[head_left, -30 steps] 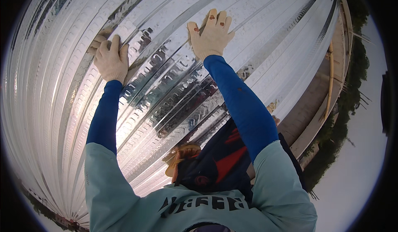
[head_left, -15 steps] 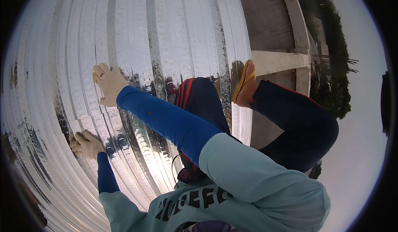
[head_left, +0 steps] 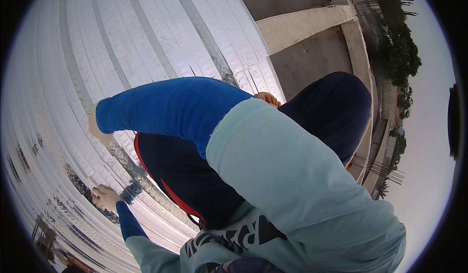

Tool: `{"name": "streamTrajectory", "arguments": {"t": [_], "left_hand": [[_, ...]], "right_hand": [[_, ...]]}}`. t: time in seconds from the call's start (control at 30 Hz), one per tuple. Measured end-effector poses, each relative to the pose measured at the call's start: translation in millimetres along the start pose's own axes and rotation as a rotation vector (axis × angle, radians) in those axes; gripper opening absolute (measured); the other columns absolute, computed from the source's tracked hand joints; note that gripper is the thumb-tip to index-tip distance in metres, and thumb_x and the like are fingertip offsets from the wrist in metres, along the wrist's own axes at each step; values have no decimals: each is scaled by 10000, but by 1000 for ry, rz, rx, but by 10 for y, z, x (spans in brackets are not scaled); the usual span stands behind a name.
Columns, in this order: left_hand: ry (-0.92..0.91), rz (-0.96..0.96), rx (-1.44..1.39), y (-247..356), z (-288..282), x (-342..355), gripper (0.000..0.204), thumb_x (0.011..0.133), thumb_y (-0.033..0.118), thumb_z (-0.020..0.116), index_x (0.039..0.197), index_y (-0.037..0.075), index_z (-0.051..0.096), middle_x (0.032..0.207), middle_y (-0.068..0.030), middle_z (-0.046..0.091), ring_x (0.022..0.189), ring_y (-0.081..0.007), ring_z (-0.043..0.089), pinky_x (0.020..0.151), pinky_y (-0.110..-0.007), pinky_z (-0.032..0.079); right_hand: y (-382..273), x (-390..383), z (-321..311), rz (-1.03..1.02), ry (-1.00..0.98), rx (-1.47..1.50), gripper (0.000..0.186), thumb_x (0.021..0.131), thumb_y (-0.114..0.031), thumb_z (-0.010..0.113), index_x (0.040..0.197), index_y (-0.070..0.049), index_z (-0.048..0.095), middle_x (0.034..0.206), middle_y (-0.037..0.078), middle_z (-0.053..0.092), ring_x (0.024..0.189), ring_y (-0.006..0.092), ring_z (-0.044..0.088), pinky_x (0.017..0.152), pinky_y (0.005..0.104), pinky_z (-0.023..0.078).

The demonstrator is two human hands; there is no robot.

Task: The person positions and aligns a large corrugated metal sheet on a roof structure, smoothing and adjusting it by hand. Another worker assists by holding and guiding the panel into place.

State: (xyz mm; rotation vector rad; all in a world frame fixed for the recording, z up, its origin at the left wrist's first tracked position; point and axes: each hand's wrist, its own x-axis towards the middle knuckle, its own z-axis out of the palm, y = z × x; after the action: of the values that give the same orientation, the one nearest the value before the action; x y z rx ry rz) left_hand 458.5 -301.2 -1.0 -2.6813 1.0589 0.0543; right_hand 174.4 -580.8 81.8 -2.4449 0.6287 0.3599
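Both my hands wear pale cream work gloves. My left hand (head_left: 106, 198) rests on the shiny corrugated metal sheeting (head_left: 122, 34), its fingers laid against a raised rib and holding nothing I can see. Farther up the sheet, my right hand (head_left: 99, 128) is bent down at the end of a blue sleeve (head_left: 165, 104). Only the back and wrist of that glove show; its fingers are hidden, so what they touch cannot be made out. My knee in dark trousers (head_left: 180, 170) is bent between the two arms, over the sheets.
The sheeting ends at a straight edge right of my foot (head_left: 268, 99). Beyond it, lower down, lie a concrete beam (head_left: 307, 26) and a grey slab (head_left: 314, 53). Thin reinforcing bars (head_left: 387, 172) stick out farther right, near trees (head_left: 397, 48). Ribs run along the sheets.
My view and body have turned and leaned over. The right hand has swung left and downward, its fingers now hidden. The left hand stays on the sheet, lower in the picture. My sandal is now hidden.
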Motion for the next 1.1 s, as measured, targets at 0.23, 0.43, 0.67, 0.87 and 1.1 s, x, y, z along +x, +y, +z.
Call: {"name": "streamTrajectory", "arguments": {"t": [0.23, 0.43, 0.67, 0.87, 1.1], "left_hand": [[-436, 337, 99, -777, 233, 956, 718, 1148, 627, 443, 1427, 19, 704, 1378, -345, 726, 1248, -497, 728, 1008, -581, 605], [-225, 498, 136, 674, -1004, 996, 655, 1123, 541, 538, 1169, -57, 799, 1175, -345, 762, 1163, -483, 740, 987, -564, 566], [25, 1260, -181, 4065, -2540, -444, 442, 1128, 352, 659, 1399, 14, 746, 1388, -193, 730, 1246, -415, 719, 1084, -494, 556], [5, 1923, -90, 6073, -2303, -2880, 668, 1056, 333, 763, 1643, 77, 572, 1678, -298, 512, 1538, -473, 503, 1258, -589, 402], [182, 2130, -119, 6633, -1593, -4094, 652, 1011, 402, 761, 1570, 100, 616, 1558, -226, 582, 1451, -437, 533, 1192, -632, 388]], "right_hand": [[1197, -3776, -793, 354, 73, -165, 439, 994, -438, 691, 1161, -57, 830, 1100, 198, 823, 1046, 419, 797, 900, 578, 624], [1835, -6284, 901, 1297, 591, 348, 428, 1054, -401, 639, 1238, -54, 810, 1175, 228, 821, 1105, 423, 787, 975, 510, 616], [1605, -6330, 2845, 1461, 962, 1564, 562, 1030, -517, 674, 1133, 14, 824, 1093, 227, 835, 1078, 390, 801, 989, 485, 596], [1431, -6121, 2841, 1509, 974, 1184, 487, 1076, -463, 632, 1240, -25, 767, 1156, 226, 821, 1117, 406, 792, 994, 520, 596], [1405, -5996, 3127, 1510, 1100, 961, 343, 1096, -310, 605, 1273, -53, 747, 1156, 235, 811, 1095, 439, 783, 957, 550, 620]]}}
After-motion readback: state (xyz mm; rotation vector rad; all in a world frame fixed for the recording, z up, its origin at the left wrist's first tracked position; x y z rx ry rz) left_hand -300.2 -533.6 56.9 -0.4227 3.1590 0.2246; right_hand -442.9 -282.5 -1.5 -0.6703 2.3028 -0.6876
